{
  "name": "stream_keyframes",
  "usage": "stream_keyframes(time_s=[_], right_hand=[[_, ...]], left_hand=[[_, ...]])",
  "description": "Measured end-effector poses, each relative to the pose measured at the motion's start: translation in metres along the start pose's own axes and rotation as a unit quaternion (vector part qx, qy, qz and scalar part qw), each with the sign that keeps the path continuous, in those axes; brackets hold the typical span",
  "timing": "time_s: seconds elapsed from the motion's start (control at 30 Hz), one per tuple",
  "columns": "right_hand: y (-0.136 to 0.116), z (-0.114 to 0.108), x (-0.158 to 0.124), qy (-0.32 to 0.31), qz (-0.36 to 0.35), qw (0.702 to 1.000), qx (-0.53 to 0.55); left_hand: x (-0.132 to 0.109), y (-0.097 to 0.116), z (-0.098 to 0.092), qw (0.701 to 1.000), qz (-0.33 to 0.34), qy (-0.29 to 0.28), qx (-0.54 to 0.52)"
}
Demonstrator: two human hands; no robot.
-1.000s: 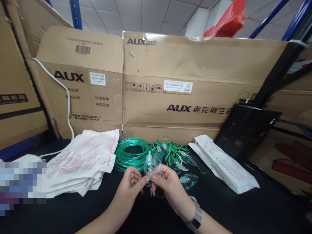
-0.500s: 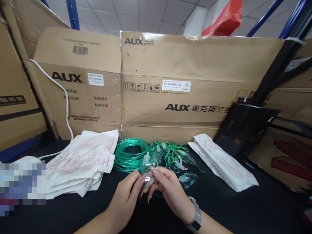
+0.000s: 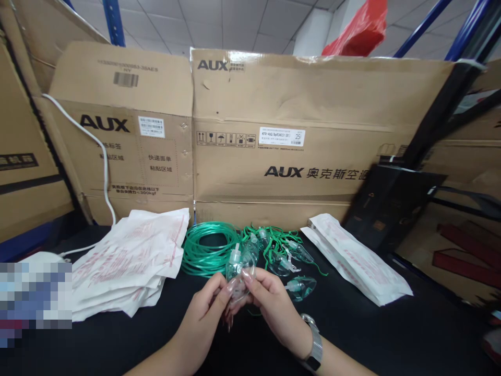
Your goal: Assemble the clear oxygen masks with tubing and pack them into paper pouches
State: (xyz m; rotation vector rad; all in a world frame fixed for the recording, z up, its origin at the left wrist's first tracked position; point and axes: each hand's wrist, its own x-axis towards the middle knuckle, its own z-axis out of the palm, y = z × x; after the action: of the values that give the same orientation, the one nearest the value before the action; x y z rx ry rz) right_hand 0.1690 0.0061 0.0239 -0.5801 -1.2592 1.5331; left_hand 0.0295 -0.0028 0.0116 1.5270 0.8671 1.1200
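A clear oxygen mask point(image 3: 235, 267) is held upright between my hands, its tube connector pointing up. My left hand point(image 3: 211, 305) pinches the mask's lower left side, thumb on the front. My right hand point(image 3: 270, 297) grips its right side, thumb pressed on the front and fingers curled behind. The fingers partly hide the lower part of the mask. Just behind it lies a coil of green tubing point(image 3: 207, 248). More clear masks point(image 3: 278, 263) with green straps point(image 3: 270, 235) lie behind and to the right. One separate mask point(image 3: 302, 288) rests beside my right hand.
White printed packets point(image 3: 129, 261) are stacked at the left, and another white packet point(image 3: 360, 261) lies at the right. Cardboard boxes point(image 3: 313, 104) wall off the back of the black table point(image 3: 352, 339). A black box point(image 3: 395, 209) stands back right. A white cable point(image 3: 105, 172) hangs at the left.
My left thumb has moved up and right across the mask's lower front, over the pale metal-like piece visible before. The mask stays in both hands, and the view has shifted slightly.
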Motion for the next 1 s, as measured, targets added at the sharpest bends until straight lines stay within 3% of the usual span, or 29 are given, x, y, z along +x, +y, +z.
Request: stream_keyframes(time_s=[0.4, 0.8, 1.0], right_hand=[[-0.007, 0.006, -0.001, 0.054, 0.004, 0.992, -0.112], [0.001, 0.002, 0.001, 0.069, 0.044, 0.995, -0.063], [-0.003, 0.002, 0.001, 0.072, 0.047, 0.993, -0.082]], left_hand=[[0.002, -0.005, -0.004, 1.000, 0.008, -0.016, 0.025], [0.010, -0.007, -0.007, 0.998, -0.021, -0.005, 0.057], [0.014, -0.006, -0.010, 0.997, -0.021, -0.068, 0.025]])
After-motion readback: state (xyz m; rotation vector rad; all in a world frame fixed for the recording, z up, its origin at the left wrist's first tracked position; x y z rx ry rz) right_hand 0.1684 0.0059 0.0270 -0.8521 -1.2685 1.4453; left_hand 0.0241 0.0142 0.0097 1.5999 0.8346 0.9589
